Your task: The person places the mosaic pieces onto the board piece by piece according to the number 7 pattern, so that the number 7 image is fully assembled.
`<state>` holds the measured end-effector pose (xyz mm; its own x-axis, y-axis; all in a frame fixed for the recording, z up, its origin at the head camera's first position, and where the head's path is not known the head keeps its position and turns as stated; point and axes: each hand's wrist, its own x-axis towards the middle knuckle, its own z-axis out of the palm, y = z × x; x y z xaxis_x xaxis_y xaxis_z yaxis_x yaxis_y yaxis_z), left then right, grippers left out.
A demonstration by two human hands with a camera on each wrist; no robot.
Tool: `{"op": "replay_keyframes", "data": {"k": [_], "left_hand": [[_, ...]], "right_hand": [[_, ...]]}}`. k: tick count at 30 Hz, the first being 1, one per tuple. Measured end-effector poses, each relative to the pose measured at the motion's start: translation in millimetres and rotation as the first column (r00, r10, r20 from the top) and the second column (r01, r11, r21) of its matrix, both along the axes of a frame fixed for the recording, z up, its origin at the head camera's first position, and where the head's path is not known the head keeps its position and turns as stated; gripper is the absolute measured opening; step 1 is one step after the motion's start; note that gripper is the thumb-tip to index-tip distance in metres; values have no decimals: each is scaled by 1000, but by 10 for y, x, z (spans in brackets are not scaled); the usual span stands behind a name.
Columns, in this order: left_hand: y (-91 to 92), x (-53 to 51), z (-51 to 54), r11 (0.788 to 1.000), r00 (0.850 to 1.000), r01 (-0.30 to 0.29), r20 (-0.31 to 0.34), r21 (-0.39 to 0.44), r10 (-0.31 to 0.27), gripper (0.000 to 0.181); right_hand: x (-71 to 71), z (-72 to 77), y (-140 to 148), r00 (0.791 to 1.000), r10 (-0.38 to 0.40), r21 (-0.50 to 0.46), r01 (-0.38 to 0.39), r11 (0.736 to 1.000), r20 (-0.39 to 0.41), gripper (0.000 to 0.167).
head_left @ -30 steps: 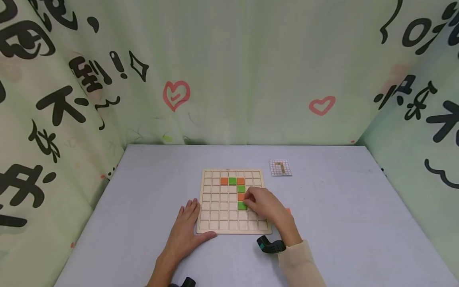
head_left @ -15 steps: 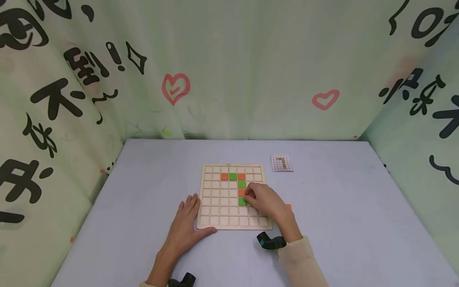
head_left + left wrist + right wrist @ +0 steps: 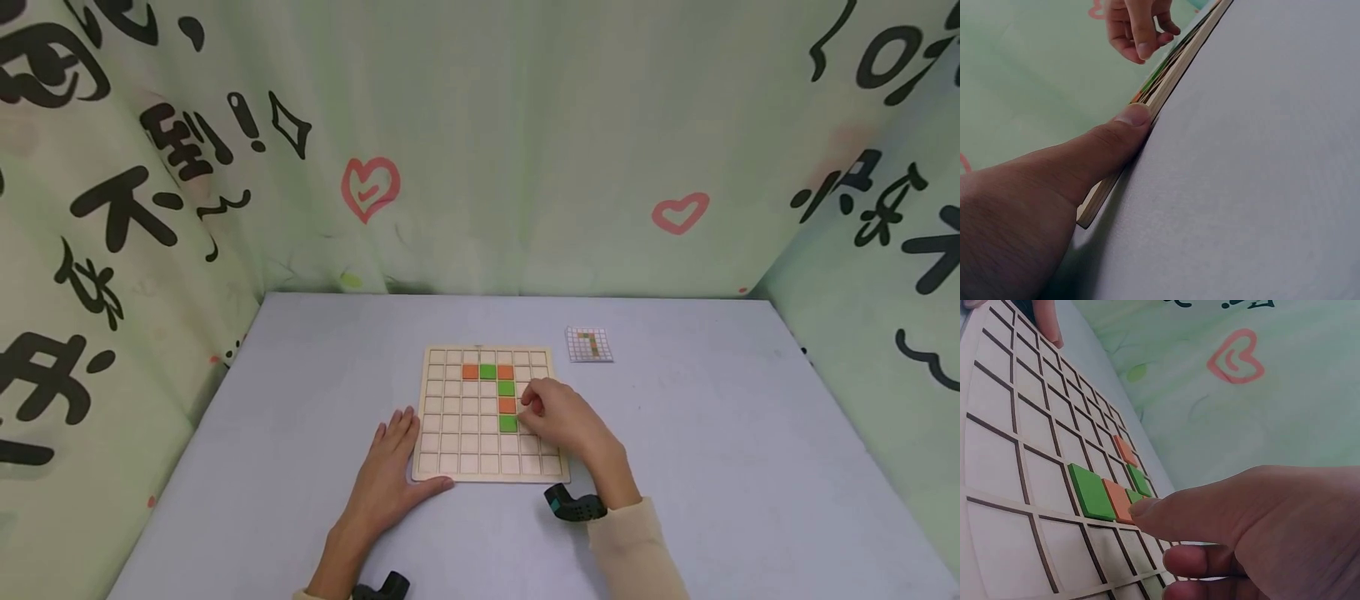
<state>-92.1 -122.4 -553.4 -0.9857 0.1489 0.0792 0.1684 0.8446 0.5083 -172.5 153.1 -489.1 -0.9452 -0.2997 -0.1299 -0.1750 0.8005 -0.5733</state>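
A wooden grid board [image 3: 468,465] lies on the table. Green and orange square tiles sit in its cells: a short row near the top, then a column running down from that row's right end, with a green tile [image 3: 507,424] lowest. My left hand [image 3: 386,473] rests at the board's lower left corner, straight fingers along the left side and thumb [image 3: 1133,115] on the front edge. Over the board's right part hovers my right hand [image 3: 567,421], fingers loosely bent, just right of the tile column. Nothing shows between its fingers in any view.
A small printed card [image 3: 589,344] with a coloured grid pattern lies behind the board to the right. Curtains [image 3: 517,167] with hearts and lettering stand around the table [image 3: 300,383]. A dark wrist device [image 3: 573,504] sits at my right wrist.
My right hand has drawn slightly right and away from the lowest green tile, which is now fully visible. An orange piece beside the right wrist is now hidden. The left hand stays put.
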Motion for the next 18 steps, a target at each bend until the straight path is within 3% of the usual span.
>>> {"op": "replay_keyframes", "data": {"k": [18], "left_hand": [[-6, 9, -4, 1000, 1000, 13, -23, -8, -13, 108]], "right_hand": [[-32, 88, 336, 994, -75, 33, 73, 997, 74, 23]]}}
